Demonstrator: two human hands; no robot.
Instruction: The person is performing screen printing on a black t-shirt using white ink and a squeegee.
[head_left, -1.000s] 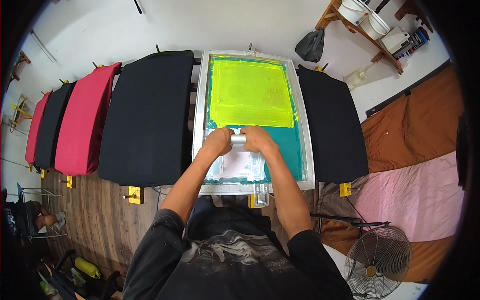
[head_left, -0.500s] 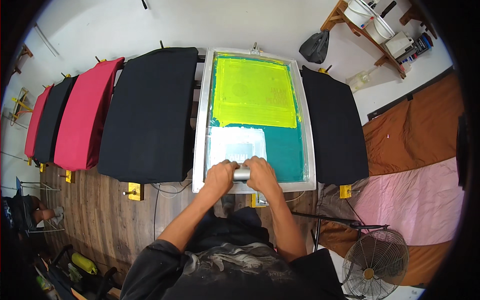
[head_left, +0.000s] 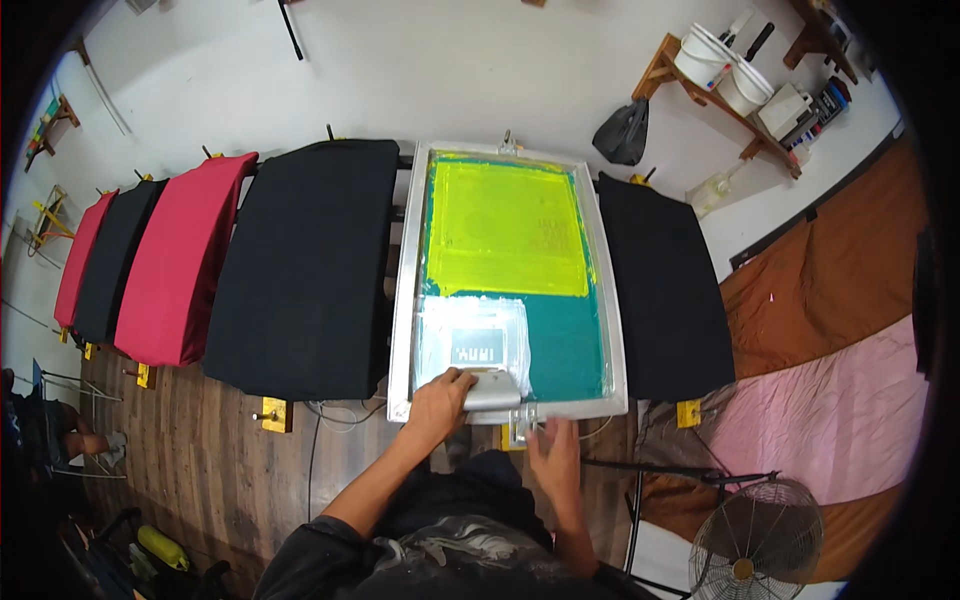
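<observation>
My left hand (head_left: 445, 405) is shut on a silver squeegee (head_left: 492, 390) at the near end of the aluminum screen frame (head_left: 614, 310). The screen's upper half carries yellow-green ink (head_left: 505, 225); white ink (head_left: 450, 320) covers part of the lower left, around a small lettered patch, with teal mesh (head_left: 560, 340) beside it. My right hand (head_left: 550, 445) is off the squeegee, its fingers slightly apart next to the metal clamp (head_left: 520, 425) on the front edge; whether they touch it I cannot tell.
Black boards (head_left: 300, 270) and red boards (head_left: 180, 260) stand either side of the screen, on yellow brackets (head_left: 275, 415). A person's leg (head_left: 80, 445) shows far left. A shelf with white buckets (head_left: 700, 60), a brown and pink cloth (head_left: 800, 390) and a fan (head_left: 755, 550) are at right.
Both hands drew the squeegee toward the near edge over the white ink. My right hand has since let go of it and moved down beside the clamp.
</observation>
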